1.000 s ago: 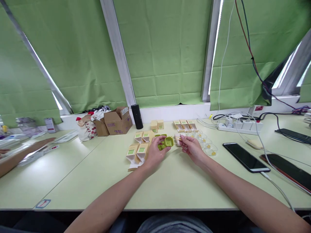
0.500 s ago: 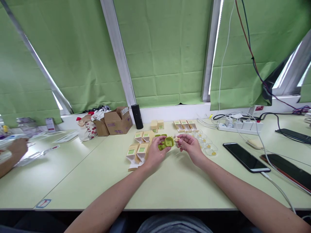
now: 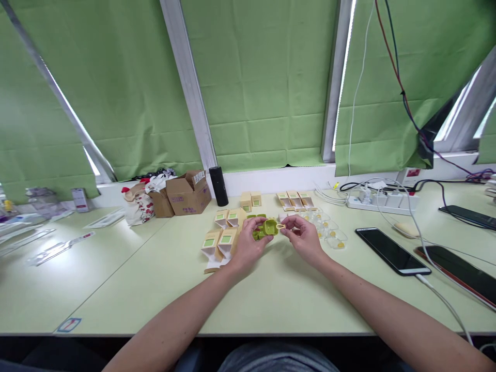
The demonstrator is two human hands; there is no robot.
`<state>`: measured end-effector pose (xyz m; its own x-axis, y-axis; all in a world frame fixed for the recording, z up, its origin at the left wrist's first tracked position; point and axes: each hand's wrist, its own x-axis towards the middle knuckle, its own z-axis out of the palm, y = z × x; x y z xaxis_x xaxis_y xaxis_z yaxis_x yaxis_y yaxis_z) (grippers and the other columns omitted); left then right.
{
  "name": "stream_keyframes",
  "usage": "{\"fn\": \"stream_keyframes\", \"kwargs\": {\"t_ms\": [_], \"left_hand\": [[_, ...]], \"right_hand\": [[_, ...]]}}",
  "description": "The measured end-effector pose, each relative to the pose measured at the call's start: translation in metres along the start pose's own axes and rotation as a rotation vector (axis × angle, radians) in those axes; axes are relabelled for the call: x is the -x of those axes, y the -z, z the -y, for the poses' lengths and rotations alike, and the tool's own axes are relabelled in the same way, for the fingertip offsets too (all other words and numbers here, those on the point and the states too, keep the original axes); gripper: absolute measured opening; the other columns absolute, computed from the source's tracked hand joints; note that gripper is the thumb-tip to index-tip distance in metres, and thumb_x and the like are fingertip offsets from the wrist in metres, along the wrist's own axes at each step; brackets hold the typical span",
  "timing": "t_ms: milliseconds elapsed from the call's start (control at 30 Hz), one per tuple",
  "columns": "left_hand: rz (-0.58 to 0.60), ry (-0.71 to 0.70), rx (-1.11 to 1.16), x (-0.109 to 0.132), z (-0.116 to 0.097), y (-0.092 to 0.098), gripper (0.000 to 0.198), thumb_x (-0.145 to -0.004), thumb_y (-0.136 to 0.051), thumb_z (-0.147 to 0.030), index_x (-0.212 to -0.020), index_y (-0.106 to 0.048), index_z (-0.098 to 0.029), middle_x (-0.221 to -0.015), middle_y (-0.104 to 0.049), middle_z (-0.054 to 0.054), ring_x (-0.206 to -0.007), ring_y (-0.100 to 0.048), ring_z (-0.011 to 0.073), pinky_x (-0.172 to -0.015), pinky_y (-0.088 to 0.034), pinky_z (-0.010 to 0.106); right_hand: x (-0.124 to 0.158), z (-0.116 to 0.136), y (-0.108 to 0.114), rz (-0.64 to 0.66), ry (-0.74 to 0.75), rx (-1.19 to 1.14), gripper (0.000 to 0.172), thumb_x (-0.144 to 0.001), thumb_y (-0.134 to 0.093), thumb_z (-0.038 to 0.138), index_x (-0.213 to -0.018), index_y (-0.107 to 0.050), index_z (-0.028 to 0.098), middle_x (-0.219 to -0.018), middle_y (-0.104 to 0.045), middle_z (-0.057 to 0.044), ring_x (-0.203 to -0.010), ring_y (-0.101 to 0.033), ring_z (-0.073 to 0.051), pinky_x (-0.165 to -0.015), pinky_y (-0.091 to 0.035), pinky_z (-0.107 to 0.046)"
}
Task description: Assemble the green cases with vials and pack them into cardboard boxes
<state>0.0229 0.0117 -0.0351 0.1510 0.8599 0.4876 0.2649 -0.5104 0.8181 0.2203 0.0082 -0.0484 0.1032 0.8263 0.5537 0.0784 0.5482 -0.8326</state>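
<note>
My left hand [image 3: 251, 240] is closed on a small olive-green cup [image 3: 270, 227], its opening turned toward me. Between the fingertips of my right hand [image 3: 304, 238] is a small pale-yellow ring-shaped piece [image 3: 280, 226], held against the cup's right side; I cannot tell whether the two are joined. Behind my left hand lie more green pieces [image 3: 255, 233], partly hidden. Several small kraft boxes with green labels [image 3: 227, 239] stand left of that hand. Just past my right hand are several clear plastic shells with yellow bits in them [image 3: 336, 239].
Further back sit more small kraft boxes [image 3: 295, 200], a black cylinder [image 3: 219, 186] and a cardboard box [image 3: 189, 194]. To the right lie a phone [image 3: 392, 251] on a charging cable and a power strip [image 3: 382, 202]. Clear plastic packets [image 3: 58, 249] lie at left.
My right hand has brought the pale-yellow piece left, up against the green cup. Another person's hand at the far left has gone out of view.
</note>
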Motion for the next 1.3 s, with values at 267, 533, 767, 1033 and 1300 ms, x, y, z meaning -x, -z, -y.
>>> {"fn": "stream_keyframes", "kwargs": {"t_ms": [267,533,767,1033,1300], "left_hand": [[0.018,-0.074,-0.039,0.002,-0.001,-0.003,0.042,-0.082,-0.082,-0.013,-0.120,-0.071,-0.027,-0.128,-0.059,0.006,-0.115,-0.067,0.0216,-0.107,-0.058,0.043],[0.047,-0.146,-0.087,0.005,0.002,-0.004,0.043,-0.084,-0.082,-0.014,-0.122,-0.069,-0.028,-0.131,-0.055,0.006,-0.122,-0.064,0.0242,-0.111,-0.056,0.046],[0.061,-0.191,-0.100,0.005,0.003,-0.003,0.045,-0.082,-0.083,-0.012,-0.121,-0.070,-0.028,-0.131,-0.054,0.008,-0.126,-0.062,0.0263,-0.113,-0.054,0.047],[0.067,-0.190,-0.116,0.006,0.002,-0.003,0.043,-0.083,-0.083,-0.013,-0.122,-0.071,-0.027,-0.133,-0.054,0.008,-0.130,-0.061,0.0278,-0.113,-0.054,0.047],[0.077,-0.198,-0.111,0.005,0.002,-0.002,0.042,-0.082,-0.084,-0.013,-0.120,-0.071,-0.026,-0.132,-0.054,0.009,-0.131,-0.059,0.0286,-0.114,-0.054,0.049]], "right_hand": [[0.006,-0.002,0.003,0.051,0.389,0.349,0.011,-0.098,-0.064,0.023,-0.103,-0.074,0.023,-0.087,-0.075,-0.006,-0.072,-0.066,-0.020,-0.062,-0.052,-0.032],[0.009,0.001,0.004,0.069,0.607,0.660,0.015,-0.102,-0.055,0.017,-0.103,-0.070,0.022,-0.083,-0.071,-0.006,-0.075,-0.063,-0.021,-0.064,-0.043,-0.033],[0.010,0.001,0.005,0.065,0.632,0.740,0.021,-0.100,-0.054,0.015,-0.104,-0.073,0.021,-0.087,-0.079,-0.007,-0.073,-0.069,-0.020,-0.065,-0.042,-0.032],[0.009,-0.004,0.005,0.070,0.661,0.782,0.021,-0.099,-0.055,0.014,-0.102,-0.075,0.021,-0.082,-0.080,-0.006,-0.068,-0.069,-0.019,-0.062,-0.039,-0.031],[0.009,-0.008,0.005,0.090,0.629,0.782,0.019,-0.099,-0.056,0.015,-0.098,-0.075,0.021,-0.083,-0.080,-0.007,-0.069,-0.069,-0.019,-0.062,-0.039,-0.030]]}}
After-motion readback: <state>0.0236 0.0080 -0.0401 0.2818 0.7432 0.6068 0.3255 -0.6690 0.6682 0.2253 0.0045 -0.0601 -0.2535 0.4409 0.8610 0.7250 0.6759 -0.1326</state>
